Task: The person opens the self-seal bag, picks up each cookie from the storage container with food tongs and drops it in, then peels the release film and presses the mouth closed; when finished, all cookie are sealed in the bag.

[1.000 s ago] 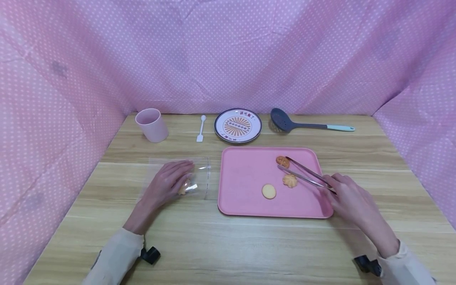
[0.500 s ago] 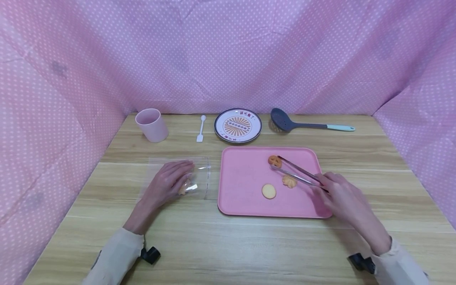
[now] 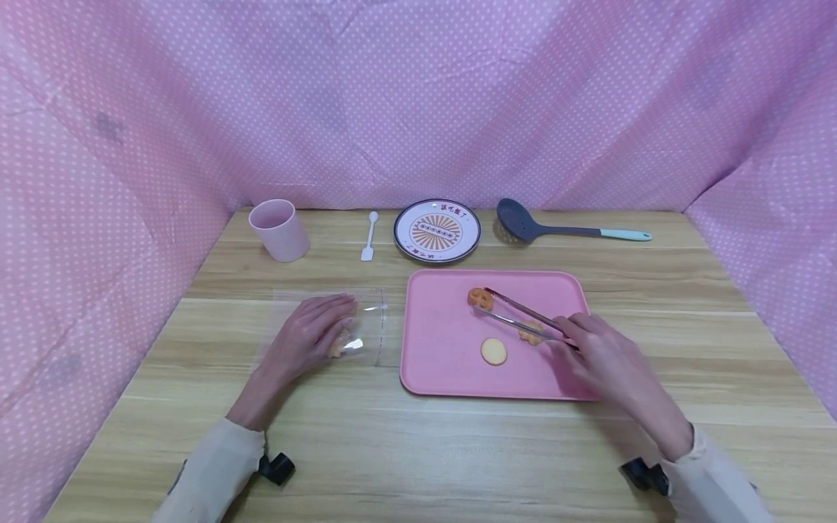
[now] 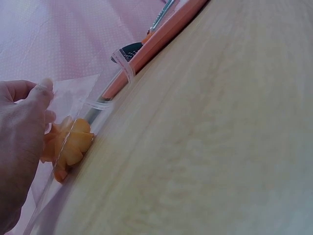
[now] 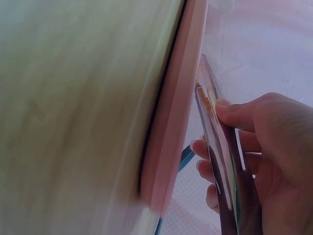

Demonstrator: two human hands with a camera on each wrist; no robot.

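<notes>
Pretzel cookie (image 3: pixel 480 300) is between the 2 tips of the metal tongs (image 3: pixel 513 322), ahead and to the left of the fingers of the right hand (image 3: pixel 604 356), over the pink tray (image 3: pixel 438 352). These fingers are squeezed around the tongs, thumb on 1 side and the rest on the other. A flower cookie (image 3: pixel 527 338) is just beside them, partly under the tongs, and a round cookie (image 3: pixel 493 351) is to their left. The left hand (image 3: pixel 310 327) has bent fingers pinching a clear bag (image 3: pixel 369 327), with a bumpy cookie (image 4: pixel 73 147) inside near the thumb
</notes>
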